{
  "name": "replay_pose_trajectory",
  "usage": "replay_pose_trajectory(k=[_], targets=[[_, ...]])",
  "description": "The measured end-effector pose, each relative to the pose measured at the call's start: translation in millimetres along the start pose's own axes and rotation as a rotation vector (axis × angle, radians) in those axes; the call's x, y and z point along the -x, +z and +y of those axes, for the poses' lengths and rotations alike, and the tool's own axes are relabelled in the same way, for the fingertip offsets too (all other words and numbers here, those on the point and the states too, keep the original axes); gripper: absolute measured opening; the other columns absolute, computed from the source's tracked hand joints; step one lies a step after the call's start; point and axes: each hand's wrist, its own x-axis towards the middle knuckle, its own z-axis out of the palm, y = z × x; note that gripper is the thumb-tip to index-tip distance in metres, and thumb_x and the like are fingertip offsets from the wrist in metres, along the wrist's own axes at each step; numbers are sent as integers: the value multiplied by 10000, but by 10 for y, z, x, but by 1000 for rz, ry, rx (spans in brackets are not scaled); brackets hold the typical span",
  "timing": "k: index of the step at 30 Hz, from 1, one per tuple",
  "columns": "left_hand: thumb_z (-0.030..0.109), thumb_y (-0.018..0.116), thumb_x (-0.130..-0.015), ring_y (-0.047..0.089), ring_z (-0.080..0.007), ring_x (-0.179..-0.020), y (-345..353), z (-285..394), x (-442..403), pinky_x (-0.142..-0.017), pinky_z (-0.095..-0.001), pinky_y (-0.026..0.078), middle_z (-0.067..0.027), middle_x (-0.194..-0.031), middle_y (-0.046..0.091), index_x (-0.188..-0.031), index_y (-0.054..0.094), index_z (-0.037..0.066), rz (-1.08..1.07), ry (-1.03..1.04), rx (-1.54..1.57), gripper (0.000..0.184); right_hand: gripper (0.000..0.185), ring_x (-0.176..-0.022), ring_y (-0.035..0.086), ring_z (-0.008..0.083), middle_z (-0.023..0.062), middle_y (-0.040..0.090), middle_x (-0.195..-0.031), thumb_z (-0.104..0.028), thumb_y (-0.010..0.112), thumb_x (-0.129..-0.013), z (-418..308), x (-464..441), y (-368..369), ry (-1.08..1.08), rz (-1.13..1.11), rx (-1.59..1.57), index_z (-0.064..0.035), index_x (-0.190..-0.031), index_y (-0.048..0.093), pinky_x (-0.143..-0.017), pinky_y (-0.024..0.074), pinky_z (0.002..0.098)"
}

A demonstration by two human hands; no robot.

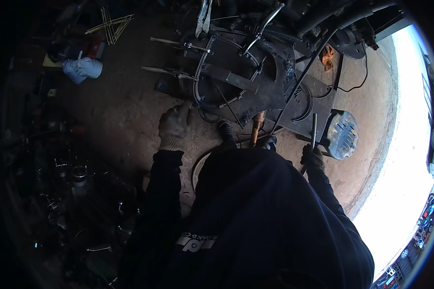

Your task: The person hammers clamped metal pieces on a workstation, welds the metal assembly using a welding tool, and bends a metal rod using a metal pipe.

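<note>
My left hand [173, 126], in a grey work glove, is beside the near left edge of a dark steel workpiece. Its fingers are apart and I see nothing in them. My gloved right hand [313, 157] is closed around a straight metal rod [315, 131] that points up past the table's corner. On the steel table [318, 113] lies a curved metal ring [196, 86], held by several locking pliers [174, 72]. A flat bar [231, 79] crosses the ring. Near my feet, a copper-coloured cylinder [258, 126] stands out from the table's near edge.
A blue-grey slotted seat [343, 136] stands right of the table. An orange-brown glove [327, 58] lies toward the back. Thin rods [110, 26] and a pale cloth bundle [83, 68] are at far left. A cable [364, 79] trails behind; dark clutter [79, 178] fills the lower left.
</note>
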Motion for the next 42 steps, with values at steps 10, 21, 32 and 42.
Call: replay_pose_trajectory(k=[10,21,32,42], targets=[[192,666,-902,675,-248,-798,-280,42,-83,-716,-382,556,-42,-977,667,-1254,633,162,334,277,145,355,321,-492,516,129,-4,528,-680,-395,663,-973,-199,577,666,61,210,48,-84,-982,582,-431,435,298],[282,782,-731,625,-176,-964,32,917,-376,-862,-398,529,55,-1066,629,-1069,681,212,-66,817,6,359,476,-683,649,165,78,671,-890,-259,688,-970,-1013,858,875,-146,-318,-206,35,-1330,581,-636,566,322],[283,664,-853,624,-159,-962,152,2534,-827,-951,-407,446,44,-924,642,-1056,678,206,-75,1044,-31,217,369,-787,727,229,162,720,-975,-188,694,-952,-1830,844,292,-153,-441,-196,48,-1220,599,-643,597,341],[246,660,-890,627,-202,-1110,610,2802,-1622,-961,-430,482,-13,-1113,680,-1154,676,185,-312,869,-219,272,259,-734,705,263,169,701,-931,-80,667,-942,-1854,-39,283,-246,-253,-326,21,-1167,588,-629,596,375]])
